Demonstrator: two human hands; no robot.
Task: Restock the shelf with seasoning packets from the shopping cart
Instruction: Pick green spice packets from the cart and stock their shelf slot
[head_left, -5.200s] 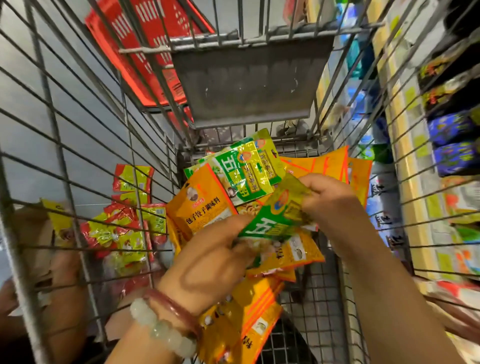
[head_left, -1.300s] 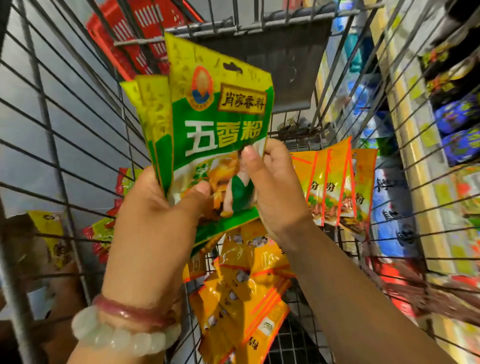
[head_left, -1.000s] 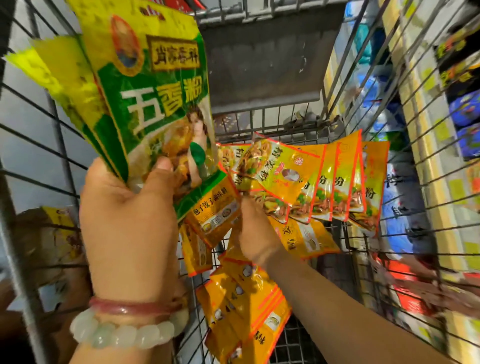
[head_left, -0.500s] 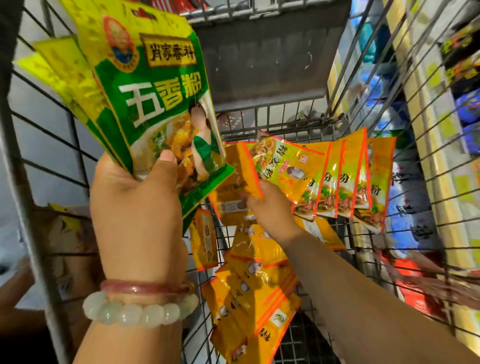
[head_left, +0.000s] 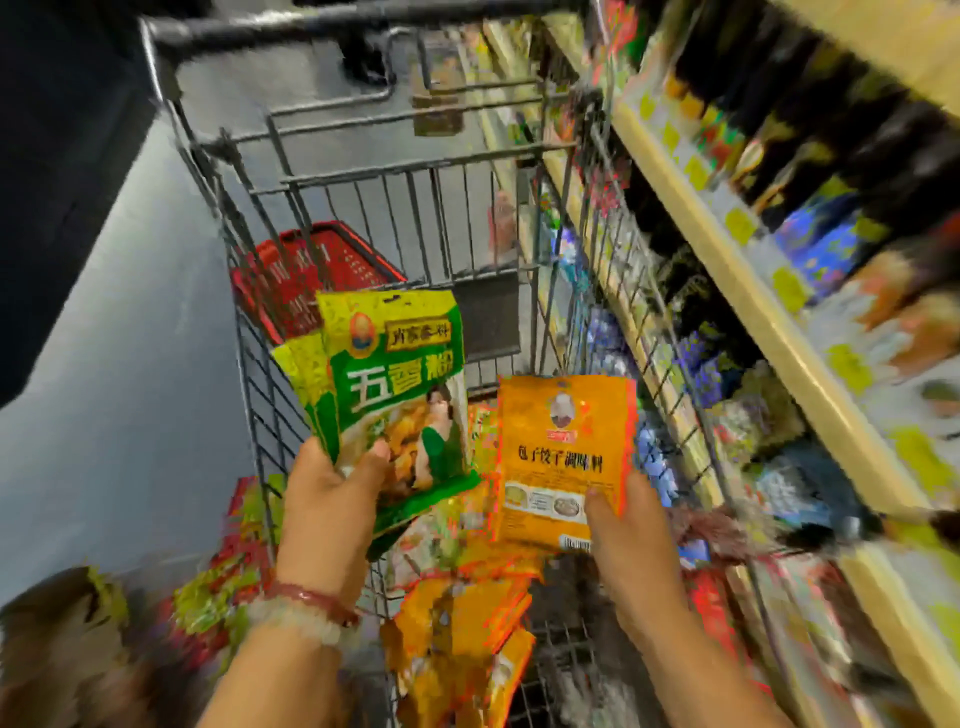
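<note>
My left hand (head_left: 327, 499) grips a small stack of green-and-yellow seasoning packets (head_left: 395, 374), held upright over the wire shopping cart (head_left: 363, 176). To their right, my right hand (head_left: 623, 525) holds an orange seasoning packet (head_left: 563, 441) by its lower edge, thumb on the front. Several more orange packets (head_left: 457, 639) lie piled in the cart below both hands. The shelf (head_left: 769, 291) runs along the right side, stocked with blurred goods.
A red plastic basket (head_left: 306, 270) shows behind the cart's far end. Red-and-yellow packets (head_left: 218, 597) lie outside the cart's left wall, low down. The grey floor (head_left: 119, 364) stretches to the left. The picture is blurred by motion.
The view has lifted and pulled back from the cart. My right hand has drawn an orange packet out of the pile and raised it. My left hand keeps its green packets.
</note>
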